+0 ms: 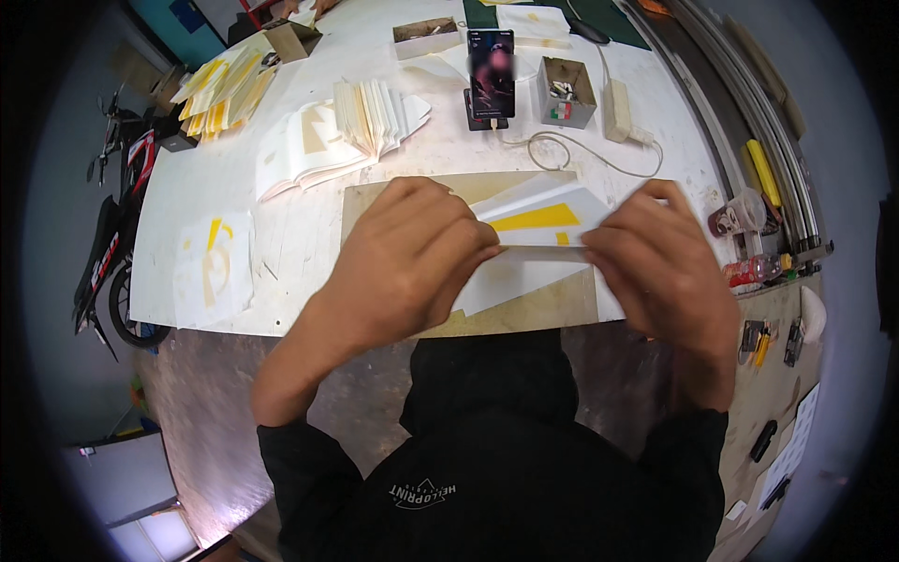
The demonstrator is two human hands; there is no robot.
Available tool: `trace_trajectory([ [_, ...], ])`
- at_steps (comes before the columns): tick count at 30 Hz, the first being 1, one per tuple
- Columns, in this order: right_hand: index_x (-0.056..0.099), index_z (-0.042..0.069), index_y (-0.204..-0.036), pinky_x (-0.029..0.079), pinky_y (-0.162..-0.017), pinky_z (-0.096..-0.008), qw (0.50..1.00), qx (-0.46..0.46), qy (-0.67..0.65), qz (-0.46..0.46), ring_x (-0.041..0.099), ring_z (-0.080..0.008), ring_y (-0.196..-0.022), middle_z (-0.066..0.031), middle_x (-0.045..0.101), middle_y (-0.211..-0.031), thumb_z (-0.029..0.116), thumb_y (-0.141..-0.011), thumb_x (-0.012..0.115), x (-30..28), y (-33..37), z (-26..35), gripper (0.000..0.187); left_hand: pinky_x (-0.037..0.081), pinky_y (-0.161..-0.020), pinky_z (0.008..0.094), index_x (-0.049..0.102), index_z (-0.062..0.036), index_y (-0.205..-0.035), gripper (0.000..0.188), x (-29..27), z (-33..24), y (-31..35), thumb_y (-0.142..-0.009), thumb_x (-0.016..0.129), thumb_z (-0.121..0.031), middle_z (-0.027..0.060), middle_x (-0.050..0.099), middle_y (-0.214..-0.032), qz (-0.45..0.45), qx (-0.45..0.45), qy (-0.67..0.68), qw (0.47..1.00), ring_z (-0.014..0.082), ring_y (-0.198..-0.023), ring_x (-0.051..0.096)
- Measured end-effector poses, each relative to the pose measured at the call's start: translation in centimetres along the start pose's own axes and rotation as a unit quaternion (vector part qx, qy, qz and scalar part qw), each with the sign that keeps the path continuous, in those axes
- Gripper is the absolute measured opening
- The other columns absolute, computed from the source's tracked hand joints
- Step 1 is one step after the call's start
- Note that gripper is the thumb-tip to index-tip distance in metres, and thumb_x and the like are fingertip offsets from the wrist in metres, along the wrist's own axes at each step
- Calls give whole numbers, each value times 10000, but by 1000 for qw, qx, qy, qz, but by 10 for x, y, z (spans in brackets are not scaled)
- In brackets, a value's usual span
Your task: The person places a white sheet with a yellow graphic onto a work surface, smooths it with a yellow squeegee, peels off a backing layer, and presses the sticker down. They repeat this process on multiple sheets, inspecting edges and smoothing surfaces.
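Both my hands are at the near edge of the table, in front of my body. A white sheet (582, 199) with yellow shapes on it is stretched between them, raised and tilted. My left hand (403, 258) pinches its left end, thumb and fingers pressed together. At the sheet's right end my right hand (667, 267) grips the corner between thumb and fingers. Below the raised sheet, another white piece (520, 281) lies on a beige cutting mat (562, 309); whether the two are joined I cannot tell.
A phone (492, 80) stands beyond the mat with a cable beside it. Right of it are a small open box (567, 92) and a power strip (617, 110). Paper stacks (370, 117) lie back left. A patterned sheet (213, 272) lies left. A cup (738, 214) and bottle (757, 270) are right.
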State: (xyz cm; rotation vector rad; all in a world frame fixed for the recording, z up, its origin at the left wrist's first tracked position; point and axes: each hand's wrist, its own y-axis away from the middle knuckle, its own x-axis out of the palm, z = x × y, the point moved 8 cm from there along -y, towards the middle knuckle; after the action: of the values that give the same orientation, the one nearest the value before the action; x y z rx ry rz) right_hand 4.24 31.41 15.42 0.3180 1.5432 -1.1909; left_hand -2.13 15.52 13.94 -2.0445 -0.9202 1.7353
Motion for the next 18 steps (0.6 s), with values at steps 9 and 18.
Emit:
trace_trajectory([
  [9, 679, -6, -949, 479, -903, -429, 998, 10, -60, 9, 649, -266, -830, -101, 650, -874, -37, -760, 712, 17, 11, -12, 194, 508, -761, 394, 653, -24, -881, 211, -15, -6, 4, -729, 793, 20, 101, 617, -827, 20, -12, -73, 997, 291, -796, 626],
  [18, 477, 7, -1467, 507, -984, -367, 840, 282, -457, -73, 648, -241, -1155, -175, 655, -1315, 163, -869, 813, 118, 101, -128, 703, 431, -782, 235, 620, 50, -961, 48, -112, 42, 41, -975, 632, 5, 94, 622, -904, -194, -149, 84, 966, 144, -843, 569],
])
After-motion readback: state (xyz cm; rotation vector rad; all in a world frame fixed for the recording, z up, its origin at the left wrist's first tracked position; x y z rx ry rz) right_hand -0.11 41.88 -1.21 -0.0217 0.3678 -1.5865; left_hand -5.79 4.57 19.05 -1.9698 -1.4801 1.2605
